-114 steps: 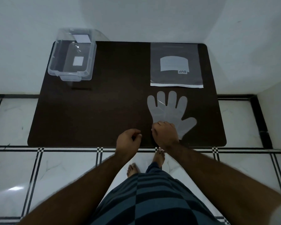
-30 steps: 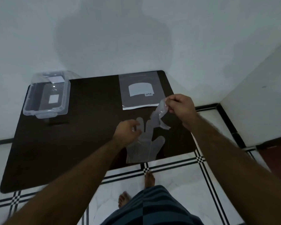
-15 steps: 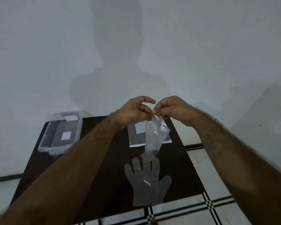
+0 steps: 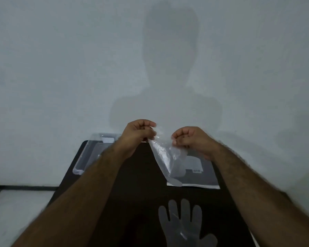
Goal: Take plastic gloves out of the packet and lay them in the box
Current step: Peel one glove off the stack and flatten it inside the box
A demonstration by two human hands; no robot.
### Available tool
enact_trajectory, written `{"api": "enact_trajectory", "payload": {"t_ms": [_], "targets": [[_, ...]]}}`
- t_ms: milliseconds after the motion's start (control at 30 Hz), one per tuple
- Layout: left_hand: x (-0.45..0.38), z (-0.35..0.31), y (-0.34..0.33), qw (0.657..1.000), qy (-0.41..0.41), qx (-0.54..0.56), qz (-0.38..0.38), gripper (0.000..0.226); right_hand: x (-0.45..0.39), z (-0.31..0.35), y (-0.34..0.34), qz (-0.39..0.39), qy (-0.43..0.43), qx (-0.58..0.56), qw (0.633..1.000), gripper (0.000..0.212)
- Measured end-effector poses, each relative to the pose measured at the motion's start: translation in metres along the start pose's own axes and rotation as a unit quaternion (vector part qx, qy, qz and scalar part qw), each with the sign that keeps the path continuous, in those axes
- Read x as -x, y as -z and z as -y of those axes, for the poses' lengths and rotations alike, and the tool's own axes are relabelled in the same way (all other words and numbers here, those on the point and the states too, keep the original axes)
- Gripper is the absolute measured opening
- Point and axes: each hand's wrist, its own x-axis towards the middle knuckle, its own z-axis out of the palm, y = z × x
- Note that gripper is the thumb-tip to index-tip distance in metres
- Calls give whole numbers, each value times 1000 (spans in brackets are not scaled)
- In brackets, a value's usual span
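Note:
Both hands are raised over the dark table [image 4: 132, 184]. My left hand [image 4: 137, 134] and my right hand [image 4: 189, 139] each pinch the top edge of one clear plastic glove [image 4: 166, 157], which hangs down between them. A second clear glove [image 4: 184, 225] lies flat on the table near its front edge, fingers pointing away from me. The grey glove packet [image 4: 200, 177] lies behind it at the right, partly hidden by the hanging glove. The clear plastic box [image 4: 86, 157] stands at the table's far left, partly behind my left forearm.
A plain white wall [image 4: 78, 68] rises just behind the table and carries my shadow. White floor tiles with a dark border [image 4: 16, 202] show at the lower left.
My hands have drawn apart, spreading the top of the held glove. The camera has tilted up, so the table sits lower in view.

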Motion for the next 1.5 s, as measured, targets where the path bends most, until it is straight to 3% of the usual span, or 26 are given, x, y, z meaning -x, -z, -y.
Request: {"api": "enact_trajectory", "payload": {"t_ms": [200,400,567,800,1033,1100,1267,1500], "targets": [[0,11,74,993,23,-25,-116,28,-80,15,-43,67,-8,16,998,16],[-1,30,155,979,54,-66,-183,28,-145,33,-113,91,-8,72,993,17],[-27,35,221,972,66,-99,-205,13,-202,50,-163,102,33,161,981,22],[-107,38,306,976,43,-147,-158,3,-277,75,-213,39,16,256,966,24],[-139,32,358,980,-93,-158,-83,6,-300,99,-239,-109,127,306,937,15],[-128,42,365,966,-141,-210,-61,8,-287,94,-249,-102,145,318,931,15],[-105,89,377,891,-246,-382,-22,7,-267,56,-273,-57,167,389,904,14],[-94,153,390,840,-218,-496,35,23,-271,-17,-304,6,140,471,871,19]]}}
